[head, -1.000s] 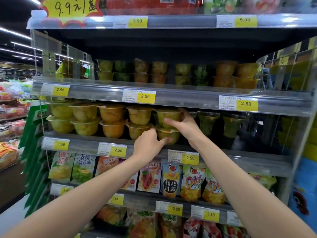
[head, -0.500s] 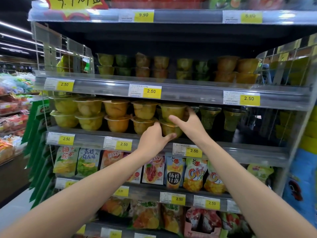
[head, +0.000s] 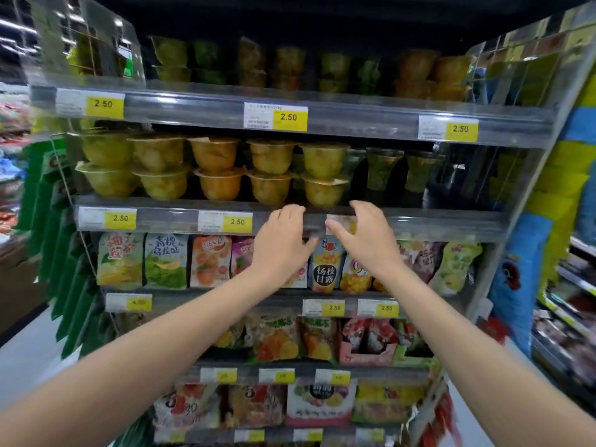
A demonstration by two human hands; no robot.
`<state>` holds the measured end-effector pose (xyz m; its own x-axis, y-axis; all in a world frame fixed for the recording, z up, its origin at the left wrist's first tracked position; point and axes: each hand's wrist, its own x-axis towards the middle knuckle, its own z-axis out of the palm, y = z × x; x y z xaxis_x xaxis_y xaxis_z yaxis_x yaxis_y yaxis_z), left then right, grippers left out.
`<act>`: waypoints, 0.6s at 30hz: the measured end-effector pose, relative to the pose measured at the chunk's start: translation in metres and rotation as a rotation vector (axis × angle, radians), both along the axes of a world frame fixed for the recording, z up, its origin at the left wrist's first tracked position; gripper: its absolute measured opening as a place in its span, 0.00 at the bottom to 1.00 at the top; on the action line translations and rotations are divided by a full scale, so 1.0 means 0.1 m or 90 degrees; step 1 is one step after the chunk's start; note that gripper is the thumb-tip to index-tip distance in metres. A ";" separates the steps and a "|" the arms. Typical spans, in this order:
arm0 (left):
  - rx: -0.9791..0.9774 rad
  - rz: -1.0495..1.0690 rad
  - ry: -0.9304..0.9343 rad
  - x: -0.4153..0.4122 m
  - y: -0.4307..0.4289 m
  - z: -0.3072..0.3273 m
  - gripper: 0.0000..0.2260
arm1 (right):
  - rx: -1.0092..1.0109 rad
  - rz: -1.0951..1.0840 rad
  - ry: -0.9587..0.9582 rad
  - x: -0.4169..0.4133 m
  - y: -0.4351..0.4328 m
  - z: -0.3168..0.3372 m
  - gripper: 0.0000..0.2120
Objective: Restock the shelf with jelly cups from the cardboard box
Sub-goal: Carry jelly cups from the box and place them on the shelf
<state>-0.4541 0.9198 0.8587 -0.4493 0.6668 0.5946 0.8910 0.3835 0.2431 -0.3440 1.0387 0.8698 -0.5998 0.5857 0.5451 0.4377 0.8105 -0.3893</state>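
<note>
Here we see the jelly cups [head: 324, 175] stacked two high along the middle shelf [head: 167, 217], yellow and orange, with sealed lids. Just below them, in front of the shelf's edge, the left hand [head: 283, 243] and the right hand [head: 366, 240] hang side by side, fingers loosely spread and holding nothing. We read "2.50" on each sharp yellow price tag [head: 237, 221]. One pouch [head: 325, 275] on the row beneath reads "杨枝甘露" on a dark label; most other print is too blurred to read.

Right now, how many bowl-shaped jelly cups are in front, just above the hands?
10 jelly cups: five stacks of two across the shelf, left to middle; more may hide behind.
</note>
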 end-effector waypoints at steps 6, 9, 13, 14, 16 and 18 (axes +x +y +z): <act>-0.084 -0.021 -0.028 0.09 -0.30 -0.33 0.26 | -0.016 0.038 -0.150 0.22 -0.28 -0.28 0.30; -0.136 -0.019 -0.032 0.22 -0.56 -0.49 0.26 | -0.063 0.072 -0.240 0.35 -0.49 -0.39 0.29; -0.214 -0.015 -0.037 0.48 -1.05 -0.68 0.30 | -0.095 0.113 -0.314 0.56 -0.89 -0.59 0.27; -0.231 -0.008 -0.038 0.56 -1.19 -0.74 0.30 | -0.095 0.127 -0.332 0.62 -1.01 -0.66 0.28; -0.270 0.010 -0.055 0.74 -1.50 -0.89 0.31 | -0.092 0.154 -0.369 0.76 -1.26 -0.82 0.28; -0.305 0.036 -0.090 0.94 -1.84 -1.07 0.31 | -0.098 0.186 -0.401 0.90 -1.53 -1.01 0.29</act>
<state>-0.3603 0.7354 0.7518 -0.5466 0.8223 0.1585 0.8366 0.5281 0.1455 -0.2540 0.8859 0.7686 -0.9182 0.3947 -0.0333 0.3897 0.8855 -0.2531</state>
